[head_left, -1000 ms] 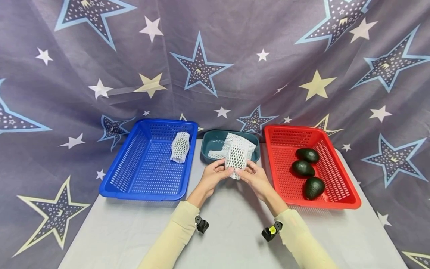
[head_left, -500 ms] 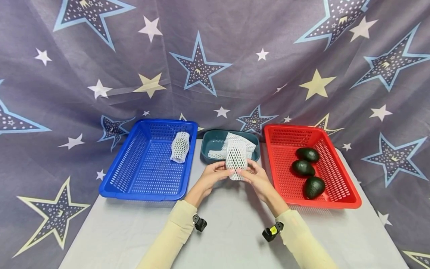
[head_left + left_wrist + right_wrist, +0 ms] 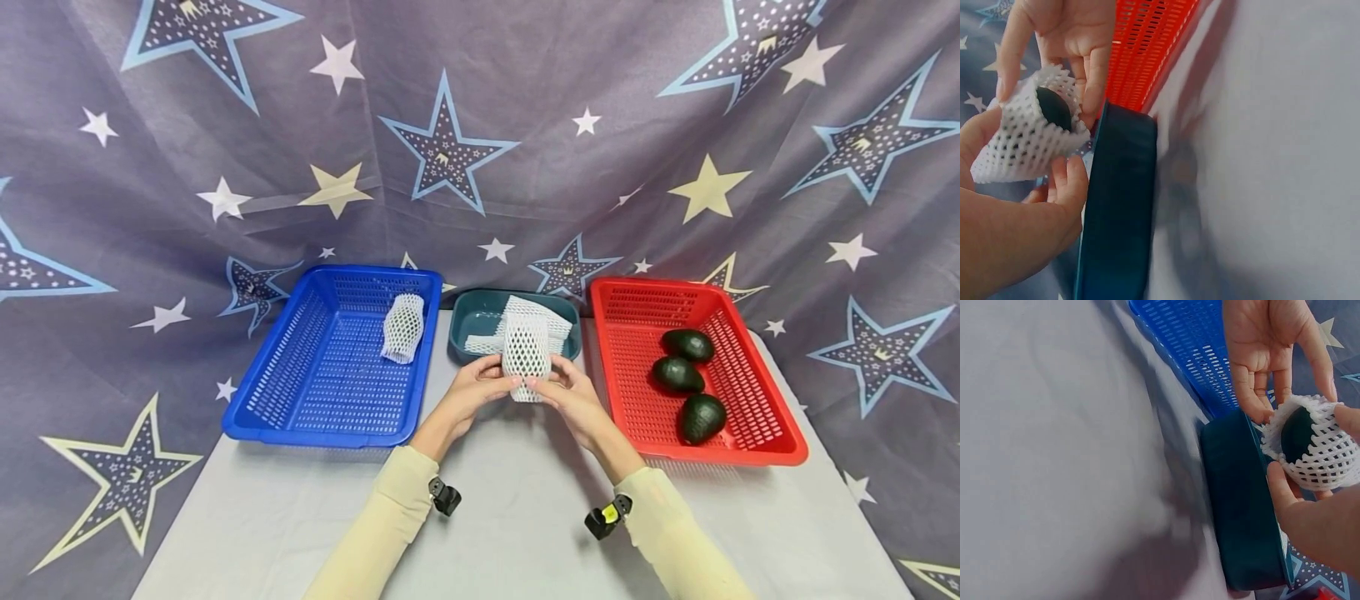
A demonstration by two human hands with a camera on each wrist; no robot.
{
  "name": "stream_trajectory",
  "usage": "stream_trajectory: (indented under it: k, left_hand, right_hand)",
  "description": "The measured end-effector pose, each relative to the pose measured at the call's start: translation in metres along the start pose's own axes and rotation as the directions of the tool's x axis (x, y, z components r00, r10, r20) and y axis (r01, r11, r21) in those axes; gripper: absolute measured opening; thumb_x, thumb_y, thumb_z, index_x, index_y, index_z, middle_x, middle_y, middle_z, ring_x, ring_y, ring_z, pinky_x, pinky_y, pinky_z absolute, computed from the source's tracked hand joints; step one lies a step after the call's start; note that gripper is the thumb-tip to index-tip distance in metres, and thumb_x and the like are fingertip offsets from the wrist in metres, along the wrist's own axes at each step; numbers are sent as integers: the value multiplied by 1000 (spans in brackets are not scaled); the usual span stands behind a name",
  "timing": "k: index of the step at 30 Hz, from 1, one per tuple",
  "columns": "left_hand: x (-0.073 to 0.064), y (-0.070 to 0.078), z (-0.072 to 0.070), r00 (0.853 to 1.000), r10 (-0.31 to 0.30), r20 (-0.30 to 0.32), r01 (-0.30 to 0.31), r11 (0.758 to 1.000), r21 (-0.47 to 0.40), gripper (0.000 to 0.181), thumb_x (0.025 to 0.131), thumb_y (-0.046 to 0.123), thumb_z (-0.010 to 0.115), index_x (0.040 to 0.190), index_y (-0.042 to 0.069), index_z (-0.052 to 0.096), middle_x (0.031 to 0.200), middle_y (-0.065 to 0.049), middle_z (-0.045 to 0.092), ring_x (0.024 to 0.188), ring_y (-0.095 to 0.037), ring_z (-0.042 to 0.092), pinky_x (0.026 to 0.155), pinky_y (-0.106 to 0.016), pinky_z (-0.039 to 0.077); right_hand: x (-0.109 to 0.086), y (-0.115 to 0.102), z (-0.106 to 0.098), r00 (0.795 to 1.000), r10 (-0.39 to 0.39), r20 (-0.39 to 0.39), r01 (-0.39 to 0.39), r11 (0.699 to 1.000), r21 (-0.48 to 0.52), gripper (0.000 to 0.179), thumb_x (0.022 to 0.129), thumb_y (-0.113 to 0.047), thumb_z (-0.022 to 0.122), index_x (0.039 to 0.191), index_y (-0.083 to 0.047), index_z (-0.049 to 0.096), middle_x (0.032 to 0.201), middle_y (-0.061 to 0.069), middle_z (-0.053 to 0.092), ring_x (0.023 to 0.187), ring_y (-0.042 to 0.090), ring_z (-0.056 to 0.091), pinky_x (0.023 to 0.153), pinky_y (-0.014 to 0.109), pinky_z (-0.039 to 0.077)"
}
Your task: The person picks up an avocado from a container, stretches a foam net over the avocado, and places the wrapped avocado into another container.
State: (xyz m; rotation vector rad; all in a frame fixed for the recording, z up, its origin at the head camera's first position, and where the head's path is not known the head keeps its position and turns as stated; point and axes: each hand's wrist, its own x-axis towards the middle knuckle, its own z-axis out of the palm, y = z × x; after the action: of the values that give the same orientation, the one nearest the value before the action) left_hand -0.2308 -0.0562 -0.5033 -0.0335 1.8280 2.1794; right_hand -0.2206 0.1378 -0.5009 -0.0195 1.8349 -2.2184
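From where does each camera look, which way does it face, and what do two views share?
Head: on the person's head, facing forward and down over the blue basket, green tray and red basket; left hand, right hand and sleeves show.
Left wrist: on the left wrist, looking along that hand at a white net round a dark fruit; both hands show.
Right wrist: on the right wrist, looking at the same net; both hands show.
Both wrist views share the net's open end and the tray's outer wall.
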Motion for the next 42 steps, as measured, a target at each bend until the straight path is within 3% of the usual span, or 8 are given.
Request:
stream_trajectory:
  k: [6,14,20,25,29,33,37,42]
  left_hand:
    - [-1,6,2,999,-6,-37,5,1000,-19,69,91,8,71,151,2,40,130,-26,63,96,-12,68,93,-31,58]
    - [-1,7,-1,999,7,-35,-8,1000,-2,71,89,9,75,152,4,41,130,-23,66,96,-12,68,92,-33,56]
    - [-3,15,-5,999,20,-41,-20,1000,-7,66,89,11,76,148,7,46,125,-19,68,96,-12,69,86,-28,57]
    - [-9,38,-11,998,8,-61,-7,1000,19,67,90,14,75,150,8,44,134,-18,64,103,-15,66,88,-27,55]
    - [-12,61,-23,997,6,-79,0,998,64,68,90,16,77,150,7,46,139,-16,62,112,-17,63,94,-29,54]
    - [-17,82,-39,995,22,-96,-11,993,114,62,90,17,76,145,6,51,133,-15,65,106,-14,65,91,-26,55]
    - [-23,100,-55,994,35,-100,-23,993,112,62,91,16,75,146,5,49,130,-15,65,101,-12,66,88,-24,55]
    - [-28,117,-76,991,45,-128,-28,991,132,66,92,18,74,149,6,44,136,-15,61,107,-13,63,93,-26,51]
  right_hand:
    - [-1,-4,4,998,-14,-61,12,999,-42,56,96,-6,68,146,-2,44,122,12,60,101,9,65,94,26,57]
    - [-3,-10,15,994,-57,-98,47,994,-97,48,94,-4,69,138,3,52,110,11,64,90,11,67,94,39,59]
    - [-1,-14,20,993,-71,-94,63,995,-78,45,94,-3,69,136,4,53,106,8,63,92,11,65,101,51,55]
    - [3,-23,32,994,-91,-64,88,995,-47,45,96,-3,68,137,5,52,106,7,64,95,11,66,96,43,59]
    - [8,-35,47,994,-112,-16,112,993,-44,46,97,-5,67,139,4,52,111,10,66,95,11,69,93,38,60]
    - [13,-46,65,992,-123,41,126,990,-61,47,99,-6,65,143,2,52,118,15,66,94,10,69,93,35,60]
    - [18,-54,83,990,-117,76,123,989,-83,44,101,-10,63,142,0,53,121,21,68,94,14,71,94,38,60]
    - [25,-54,107,993,-70,93,82,988,-133,42,100,-12,63,139,4,56,120,28,69,97,24,73,99,49,57]
